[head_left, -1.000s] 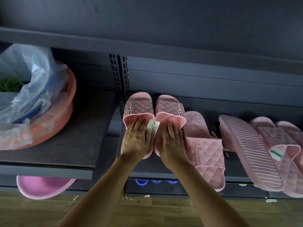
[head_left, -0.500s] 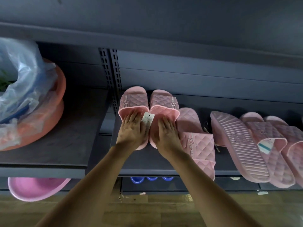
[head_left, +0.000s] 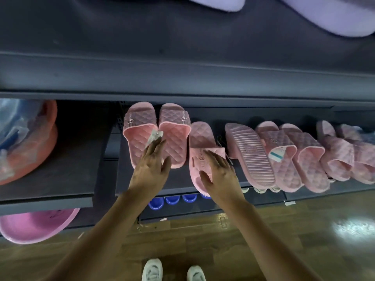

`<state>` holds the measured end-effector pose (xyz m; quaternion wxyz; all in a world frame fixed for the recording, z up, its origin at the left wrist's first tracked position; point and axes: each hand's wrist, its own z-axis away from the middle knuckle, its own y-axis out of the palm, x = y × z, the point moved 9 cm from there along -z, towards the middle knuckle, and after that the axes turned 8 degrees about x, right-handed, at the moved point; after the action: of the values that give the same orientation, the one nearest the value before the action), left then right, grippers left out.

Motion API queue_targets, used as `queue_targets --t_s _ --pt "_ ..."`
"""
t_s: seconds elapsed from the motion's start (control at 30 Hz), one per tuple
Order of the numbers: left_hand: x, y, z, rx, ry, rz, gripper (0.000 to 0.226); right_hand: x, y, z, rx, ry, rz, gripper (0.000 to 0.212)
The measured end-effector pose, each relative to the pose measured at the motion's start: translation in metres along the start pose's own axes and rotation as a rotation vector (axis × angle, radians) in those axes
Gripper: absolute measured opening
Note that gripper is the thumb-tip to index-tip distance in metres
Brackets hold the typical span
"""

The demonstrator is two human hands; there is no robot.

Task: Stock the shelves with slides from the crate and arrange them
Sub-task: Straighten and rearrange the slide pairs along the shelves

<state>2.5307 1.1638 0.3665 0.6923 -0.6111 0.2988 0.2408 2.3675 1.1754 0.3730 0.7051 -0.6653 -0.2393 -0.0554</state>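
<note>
A pair of pink quilted slides (head_left: pixel 140 126) stands side by side on the dark shelf (head_left: pixel 178 179), toes pointing to the back, with a paper tag (head_left: pixel 154 136) between them. My left hand (head_left: pixel 151 165) lies with straight fingers over the heels of that pair, fingertips at the tag. To the right a single pink slide (head_left: pixel 199 138) lies heel to the back. My right hand (head_left: pixel 220 171) rests on its strap, fingers spread and thumb along its left edge. Further right lies an upturned slide (head_left: pixel 249 153), sole up.
Several more pink slides (head_left: pixel 310 159) crowd the shelf's right part. An orange basin with plastic bags (head_left: pixel 26 142) sits on the left shelf (head_left: pixel 67 179); a pink basin (head_left: pixel 36 224) lies below. Blue items (head_left: pixel 172 199) show on the lower shelf. Lilac items (head_left: pixel 334 15) lie on the shelf above.
My right hand has left the paired slides and moved right onto the single slide. My left hand has slid back toward the heels. The view has dropped back, showing my shoes and the floor.
</note>
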Motion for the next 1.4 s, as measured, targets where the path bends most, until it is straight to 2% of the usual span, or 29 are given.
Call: queue_targets --t_s 0.1,0.3,0.37,0.43,0.57,0.67,0.77,0.9,1.03,1.13,1.23,1.3,1.4 --pt "-0.019 0.016 0.002 0.029 0.034 0.011 0.043 -0.022 -0.014 0.010 -0.020 0.043 -0.010 0.048" --pt "-0.050 0.050 0.001 0.054 0.016 -0.028 0.060 -0.059 -0.031 0.018 0.026 0.075 -0.008 0.051" --pt "-0.058 0.060 -0.002 0.043 0.000 -0.041 0.049 -0.074 -0.034 0.017 0.049 0.068 -0.006 0.051" --pt "-0.065 0.072 -0.005 0.026 -0.016 -0.060 0.048 -0.090 -0.038 0.020 0.050 0.054 0.027 0.052" --pt "-0.069 0.094 -0.006 0.030 -0.128 -0.110 0.063 -0.124 -0.042 0.025 0.097 0.062 0.065 0.069" --pt "-0.064 0.107 -0.007 0.029 -0.281 -0.147 0.074 -0.144 -0.039 0.024 0.221 0.081 0.072 0.087" --pt "-0.067 0.114 -0.009 -0.018 -0.346 -0.130 0.076 -0.148 -0.037 0.023 0.304 0.092 0.025 0.099" --pt "-0.066 0.123 -0.013 -0.060 -0.453 -0.138 0.090 -0.154 -0.029 0.018 0.375 0.170 -0.028 0.109" --pt "-0.062 0.127 -0.021 -0.091 -0.544 -0.167 0.110 -0.158 -0.023 0.015 0.381 0.189 -0.025 0.107" --pt "-0.061 0.128 -0.025 -0.065 -0.583 -0.276 0.115 -0.162 -0.024 0.018 0.332 0.210 -0.124 0.102" --pt "-0.063 0.128 -0.026 -0.092 -0.567 -0.287 0.110 -0.169 -0.033 0.020 0.195 0.198 -0.278 0.095" --pt "-0.064 0.128 -0.025 -0.119 -0.554 -0.265 0.107 -0.175 -0.042 0.021 0.111 0.208 -0.443 0.095" --pt "-0.061 0.128 -0.024 -0.123 -0.545 -0.189 0.106 -0.183 -0.044 0.022 0.087 0.271 -0.800 0.090"
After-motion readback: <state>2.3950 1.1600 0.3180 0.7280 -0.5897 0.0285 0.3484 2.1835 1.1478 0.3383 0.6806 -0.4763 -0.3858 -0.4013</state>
